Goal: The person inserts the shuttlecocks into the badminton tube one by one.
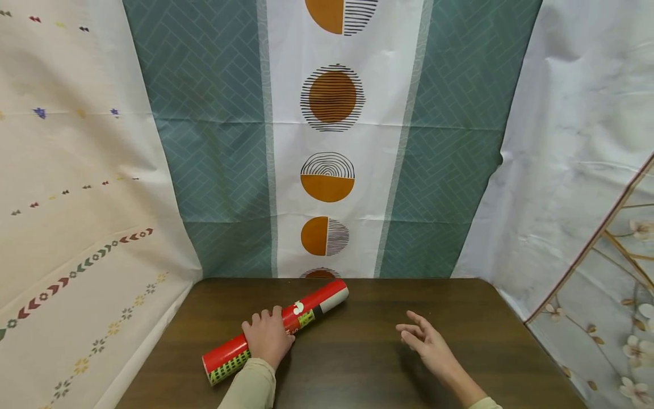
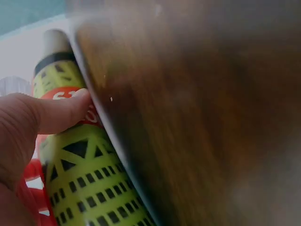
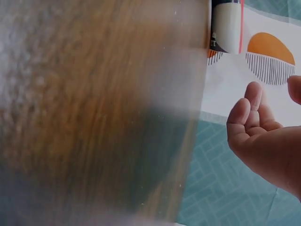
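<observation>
A long printed tube (image 1: 232, 353), red with a yellow-green and black pattern and a pale far end, lies slanted across the left half of the table. My left hand (image 1: 267, 335) grips it around the middle from above. In the left wrist view the thumb (image 2: 66, 110) wraps across the yellow-green side, over a red label; most of the other fingers are hidden behind the tube. My right hand (image 1: 425, 343) hovers over the table on the right, fingers loosely bent and holding nothing. The tube's pale end (image 3: 228, 28) shows near the top of the right wrist view.
The dark brown wooden table (image 1: 352, 369) ends at a patterned cloth (image 1: 225, 170) of green panels with orange circles on white. A cream cloth (image 1: 76, 199) hangs on the left and a white floral cloth (image 1: 572, 199) on the right.
</observation>
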{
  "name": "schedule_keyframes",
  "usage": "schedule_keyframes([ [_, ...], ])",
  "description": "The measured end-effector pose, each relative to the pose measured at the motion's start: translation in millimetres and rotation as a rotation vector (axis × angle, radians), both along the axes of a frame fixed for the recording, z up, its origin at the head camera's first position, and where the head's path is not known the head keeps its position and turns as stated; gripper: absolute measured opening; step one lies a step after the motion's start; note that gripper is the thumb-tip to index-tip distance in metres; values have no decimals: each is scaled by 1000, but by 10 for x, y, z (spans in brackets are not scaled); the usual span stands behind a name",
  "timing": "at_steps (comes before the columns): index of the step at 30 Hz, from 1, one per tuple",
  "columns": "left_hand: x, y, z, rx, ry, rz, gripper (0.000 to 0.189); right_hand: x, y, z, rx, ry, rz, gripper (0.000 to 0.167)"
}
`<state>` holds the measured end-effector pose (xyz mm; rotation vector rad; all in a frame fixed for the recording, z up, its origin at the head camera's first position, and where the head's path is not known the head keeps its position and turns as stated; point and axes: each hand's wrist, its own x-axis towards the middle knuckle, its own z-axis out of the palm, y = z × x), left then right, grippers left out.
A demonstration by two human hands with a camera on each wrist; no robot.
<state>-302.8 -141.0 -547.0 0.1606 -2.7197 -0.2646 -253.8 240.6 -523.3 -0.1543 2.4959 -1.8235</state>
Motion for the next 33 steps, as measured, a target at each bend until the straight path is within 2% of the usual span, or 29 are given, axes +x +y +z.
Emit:
schedule_keyframes([
  [4, -122, 60, -5, 12, -12, 37, 73, 1, 12, 0, 20, 4, 5, 66],
  [8, -191, 110, 6, 12, -20, 49, 74, -2, 27, 0, 17, -2, 14, 66],
  [12, -210, 126, 7, 1, -30, 41, 77, -3, 49, -9, 17, -3, 35, 67],
  [16, -177, 91, 12, -9, -37, 17, 84, 2, 63, -20, 17, -5, 38, 66],
  [20, -34, -48, 80, -9, -31, -34, 91, 15, 79, -35, 10, -16, 40, 66],
  [24, 230, -307, 222, -8, -33, -83, 94, 38, 131, -35, 10, -25, 56, 68],
  [28, 471, -575, 335, 13, -33, -113, 85, 53, 211, -1, 7, -25, 31, 68],
  [33, 648, -796, 346, 41, -31, -127, 76, 54, 304, 39, 6, -18, -16, 66],
])
